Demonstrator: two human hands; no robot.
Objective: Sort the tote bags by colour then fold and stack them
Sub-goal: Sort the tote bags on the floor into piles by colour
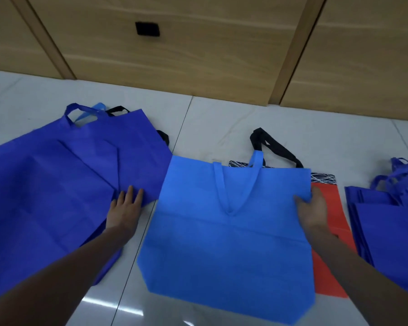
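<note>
While the left hand [125,208] lies flat, fingers straight, on a corner of the dark blue bags [57,184], the light blue bag [226,243] spreads leftward from the right hand [312,208]. That hand pinches its right edge, thumb on top, arm outstretched. The bag's handles point away. The orange bag [332,243] lies under that grip, and the folded stack [391,227] sits to its right.

Your white tiled floor [210,118] carries spread dark blue bags [45,196] at left, an orange bag [325,281] centre-right, and a folded blue stack [391,227] far right.
</note>
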